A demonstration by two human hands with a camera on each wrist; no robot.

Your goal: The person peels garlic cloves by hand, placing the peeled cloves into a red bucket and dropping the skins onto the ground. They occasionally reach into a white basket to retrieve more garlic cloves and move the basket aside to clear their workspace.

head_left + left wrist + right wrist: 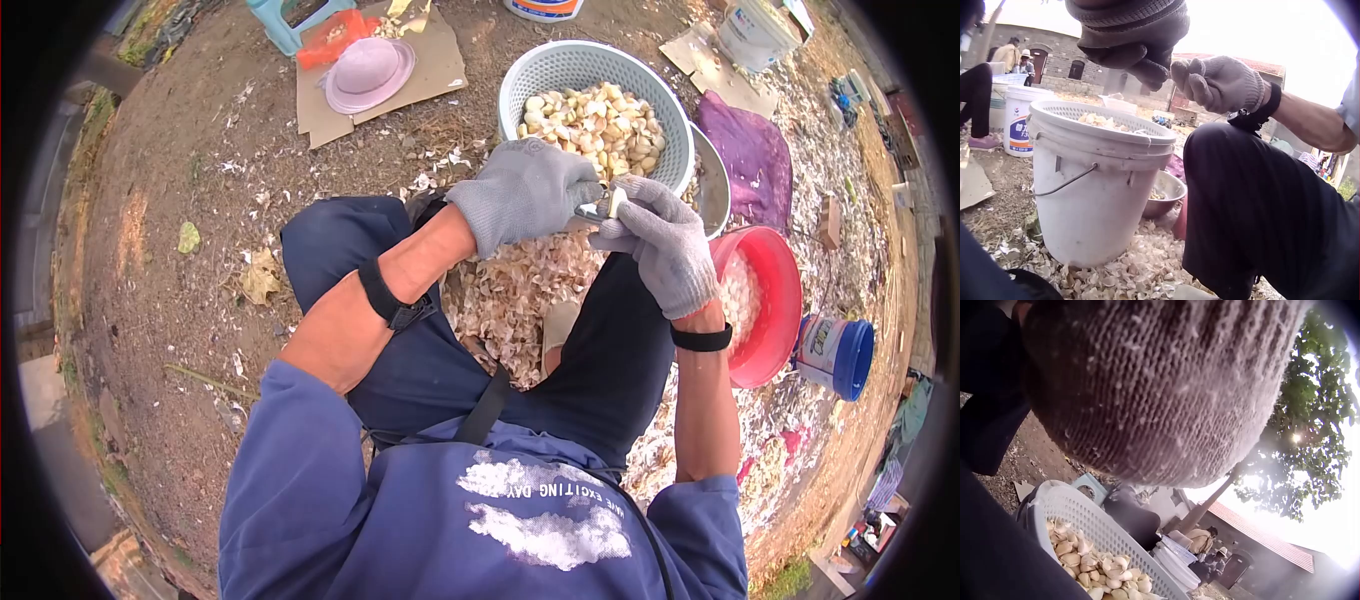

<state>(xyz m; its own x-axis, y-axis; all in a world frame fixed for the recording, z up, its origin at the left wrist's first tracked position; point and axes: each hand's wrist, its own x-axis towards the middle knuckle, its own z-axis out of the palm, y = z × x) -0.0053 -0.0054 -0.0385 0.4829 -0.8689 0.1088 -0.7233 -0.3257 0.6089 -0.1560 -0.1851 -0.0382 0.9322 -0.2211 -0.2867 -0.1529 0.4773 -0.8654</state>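
Observation:
Both hands wear grey knit gloves and meet over the near edge of a grey colander (pixel 515 85) heaped with garlic cloves (pixel 600 130). My left hand (pixel 525 195) has its fingers curled round a small metal-looking blade (pixel 588 212), mostly hidden by the glove. Between thumb and fingers, my right hand (pixel 665 240) pinches a pale garlic clove (pixel 616 203) close against the blade. In the left wrist view the right hand (pixel 1222 84) faces the left fingertips. The right wrist view is largely filled by the glove back (pixel 1166 394).
The colander sits on a white bucket (pixel 1094 206) with a wire handle. A red basin (pixel 775 300) of pale cloves and a blue-rimmed tub (pixel 835 355) stand at right. A metal bowl (pixel 712 185) is behind the colander's side. Garlic skins (pixel 520 290) cover the ground between the legs.

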